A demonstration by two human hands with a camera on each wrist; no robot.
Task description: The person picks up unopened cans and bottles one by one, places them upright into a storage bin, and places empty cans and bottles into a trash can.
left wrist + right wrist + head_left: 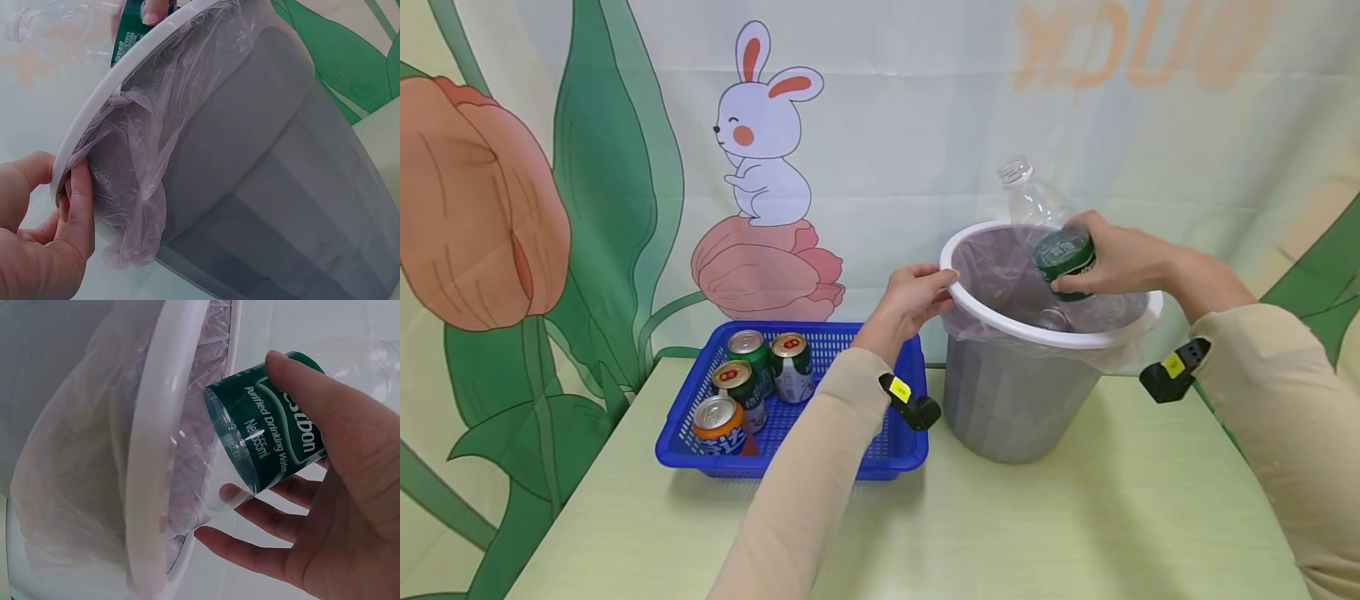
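My right hand (pixel 1127 260) grips an empty clear plastic bottle (pixel 1064 252) by its green label. The bottle leans over the mouth of a grey trash can (pixel 1015 400), its capless neck up and to the left, its base down toward the opening. In the right wrist view, the thumb lies on the label (pixel 265 425) and the fingers curl beneath. With thumb and fingers, my left hand (pixel 53 231) pinches the can's white rim (pixel 94 103) at the left side. A thin translucent liner bag (pixel 150 156) folds over that rim. Clear plastic shows inside the can.
Left of the trash can stands a blue plastic basket (pixel 917 442) on the pale green table (pixel 1000 533). It holds several drink cans, among them an orange can (pixel 721 427) and a green can (pixel 749 358). Behind hangs a printed cloth with a rabbit (pixel 767 142).
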